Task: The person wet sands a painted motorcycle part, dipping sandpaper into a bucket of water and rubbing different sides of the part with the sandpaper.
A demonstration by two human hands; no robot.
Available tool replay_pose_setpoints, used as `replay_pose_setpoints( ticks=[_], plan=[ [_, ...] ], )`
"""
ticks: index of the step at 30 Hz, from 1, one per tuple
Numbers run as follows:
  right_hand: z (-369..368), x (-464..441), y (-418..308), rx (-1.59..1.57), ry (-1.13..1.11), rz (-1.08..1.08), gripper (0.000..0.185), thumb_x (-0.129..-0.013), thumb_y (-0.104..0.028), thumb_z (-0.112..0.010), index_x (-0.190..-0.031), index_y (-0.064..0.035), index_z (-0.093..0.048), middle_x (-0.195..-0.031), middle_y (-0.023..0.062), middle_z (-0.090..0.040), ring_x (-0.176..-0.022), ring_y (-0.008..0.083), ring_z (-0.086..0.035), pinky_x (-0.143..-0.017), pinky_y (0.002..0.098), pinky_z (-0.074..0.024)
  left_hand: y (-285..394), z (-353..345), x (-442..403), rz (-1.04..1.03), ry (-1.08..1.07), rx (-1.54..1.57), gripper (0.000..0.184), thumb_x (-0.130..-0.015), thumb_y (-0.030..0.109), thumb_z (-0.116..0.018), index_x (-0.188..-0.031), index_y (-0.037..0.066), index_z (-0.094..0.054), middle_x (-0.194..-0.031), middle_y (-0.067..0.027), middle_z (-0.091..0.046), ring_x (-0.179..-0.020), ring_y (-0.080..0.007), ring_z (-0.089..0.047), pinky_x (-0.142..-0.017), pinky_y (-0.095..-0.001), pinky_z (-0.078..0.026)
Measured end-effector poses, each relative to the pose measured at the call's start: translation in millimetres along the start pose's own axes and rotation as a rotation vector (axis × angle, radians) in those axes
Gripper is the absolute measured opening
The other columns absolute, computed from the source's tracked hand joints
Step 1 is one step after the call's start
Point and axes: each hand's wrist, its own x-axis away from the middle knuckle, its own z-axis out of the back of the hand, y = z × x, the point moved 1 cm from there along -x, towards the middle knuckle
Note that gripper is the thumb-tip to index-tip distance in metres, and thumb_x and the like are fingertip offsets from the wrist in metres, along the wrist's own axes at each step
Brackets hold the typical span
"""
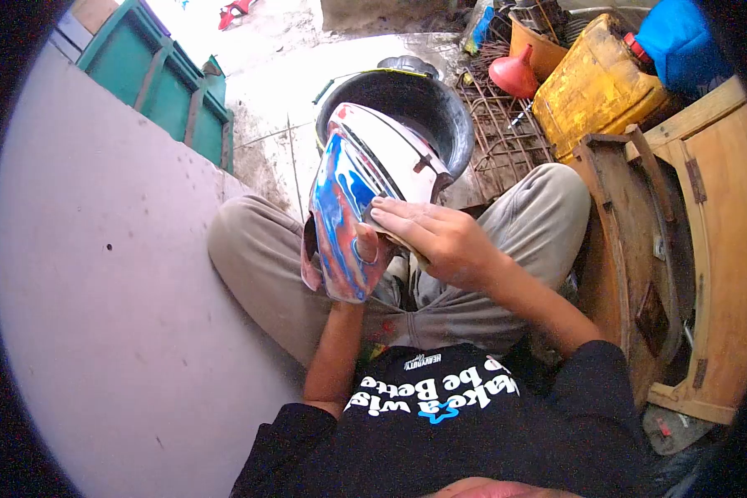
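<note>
A motorcycle fairing panel point(340, 212) with patchy blue, white and reddish, worn-looking paint is held up over my lap. My left hand point(377, 256) grips its lower end, partly hidden by the panel, with the thumb showing on the near side. Across the panel's right side lies my right hand point(440, 236), fingers extended together and pressing a folded piece of sandpaper point(408, 247) to the surface. Only the tan edge of that sheet shows under the palm. Pale dust coats the right fingertips.
Behind the panel stands a black bucket point(459, 137). To the right are a yellow jerrycan point(593, 87), a red funnel point(515, 73), rusty wire mesh point(506, 133) and a wooden frame point(697, 249). A pale wall point(124, 274) runs close on my left, near a green wooden panel point(162, 87).
</note>
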Motion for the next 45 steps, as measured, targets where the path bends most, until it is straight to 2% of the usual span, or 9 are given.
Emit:
replay_pose_setpoints(
  ticks=[3, 8, 11, 15, 19, 23, 28, 31, 45],
  plan=[
    [3, 10, 42, 0.133, -0.004, -0.416, 0.042, -0.094, -0.004, -0.056, -0.135, -0.0015, -0.063, -0.133, 0.0224, -0.067, -0.122, 0.0339, -0.067, -0.108, 0.0425, -0.0514, 1, -1, 2, -0.003, -0.008, 0.004, 0.077, -0.105, 0.056, -0.047, -0.146, -0.009, -0.045, -0.121, -0.029, -0.064, -0.106, -0.0425, -0.066, -0.096, -0.0487, -0.052],
    [7, 6, -10, -0.004, -0.035, 0.002, 0.043, -0.093, -0.005, -0.055, -0.135, -0.0013, -0.062, -0.132, 0.0218, -0.067, -0.122, 0.0347, -0.067, -0.107, 0.0436, -0.0521, 2, 0, 1, -0.002, 0.001, 0.001, 0.078, -0.105, 0.056, -0.047, -0.146, -0.009, -0.045, -0.121, -0.0293, -0.063, -0.106, -0.043, -0.066, -0.096, -0.0489, -0.052],
    [4, 20, 40, 0.147, 0.001, -0.378, 0.045, -0.093, -0.001, -0.055, -0.137, -0.0022, -0.062, -0.134, 0.021, -0.066, -0.124, 0.035, -0.066, -0.107, 0.0437, -0.0515, 3, 0, 2, -0.004, -0.001, -0.001, 0.078, -0.105, 0.057, -0.047, -0.146, -0.009, -0.045, -0.122, -0.0295, -0.063, -0.106, -0.0432, -0.065, -0.096, -0.0491, -0.051],
    [-3, 16, 0, 0.099, 0.018, -0.06, 0.043, -0.093, 0.0, -0.056, -0.135, -0.0024, -0.063, -0.134, 0.0206, -0.067, -0.123, 0.0342, -0.066, -0.107, 0.0448, -0.0515, 2, 1, 2, 0.004, 0.012, -0.007, 0.078, -0.104, 0.057, -0.047, -0.146, -0.01, -0.045, -0.122, -0.0297, -0.063, -0.106, -0.0436, -0.065, -0.097, -0.0493, -0.051],
    [2, 19, 33, 0.127, 0.013, -0.391, 0.042, -0.093, 0.001, -0.055, -0.134, -0.0006, -0.063, -0.132, 0.0214, -0.067, -0.122, 0.0346, -0.067, -0.106, 0.0445, -0.0524, 3, 2, 2, 0.007, 0.018, -0.009, 0.078, -0.104, 0.057, -0.047, -0.146, -0.01, -0.045, -0.122, -0.03, -0.062, -0.107, -0.0439, -0.065, -0.097, -0.0494, -0.051],
    [0, 19, -3, 0.121, 0.009, -0.052, 0.044, -0.092, 0.001, -0.055, -0.135, -0.0008, -0.063, -0.133, 0.0216, -0.067, -0.122, 0.0352, -0.067, -0.107, 0.0445, -0.0519, 3, 0, 1, 0.008, 0.023, -0.014, 0.079, -0.104, 0.057, -0.047, -0.146, -0.01, -0.045, -0.123, -0.0303, -0.062, -0.107, -0.0443, -0.065, -0.097, -0.0496, -0.051],
    [6, 24, 32, 0.181, 0.013, -0.45, 0.046, -0.091, 0.003, -0.052, -0.136, -0.0015, -0.061, -0.132, 0.0196, -0.068, -0.121, 0.0355, -0.067, -0.106, 0.0437, -0.052, 4, -2, 1, -0.003, 0.02, -0.013, 0.079, -0.104, 0.057, -0.047, -0.146, -0.01, -0.045, -0.123, -0.0306, -0.062, -0.107, -0.0447, -0.064, -0.097, -0.0499, -0.051],
    [-1, 20, -13, 0.164, 0.023, -0.109, 0.044, -0.093, -0.001, -0.054, -0.136, -0.0008, -0.061, -0.132, 0.0199, -0.068, -0.121, 0.0357, -0.067, -0.106, 0.0441, -0.0525, 4, -2, 1, 0.002, 0.026, -0.017, 0.079, -0.104, 0.058, -0.047, -0.146, -0.01, -0.045, -0.123, -0.0308, -0.062, -0.107, -0.045, -0.064, -0.097, -0.05, -0.051],
    [-5, 23, 21, 0.199, 0.022, -0.26, 0.043, -0.091, 0.001, -0.055, -0.133, 0.0006, -0.063, -0.129, 0.0245, -0.067, -0.12, 0.0369, -0.067, -0.105, 0.0445, -0.052, 6, -5, -2, 0.0, 0.041, -0.018, 0.08, -0.104, 0.058, -0.047, -0.146, -0.01, -0.045, -0.124, -0.0317, -0.061, -0.108, -0.0463, -0.063, -0.097, -0.0506, -0.05]
  ],
)
